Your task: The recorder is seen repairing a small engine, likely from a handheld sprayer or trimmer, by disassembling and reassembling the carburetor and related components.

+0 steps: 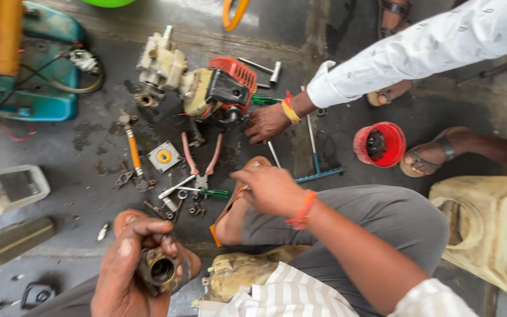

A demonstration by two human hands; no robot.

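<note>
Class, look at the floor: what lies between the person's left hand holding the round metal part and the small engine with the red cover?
In the head view, between the left hand and the engine lie red-handled pliers, a green-handled screwdriver and loose small metal parts.

The floor is crowded at its middle: pliers, a screwdriver and loose bolts lie close together below the engine, where a co-worker's hand blocks the right side. Bare floor opens toward the left edge, between the teal tank and the white tray.
</note>
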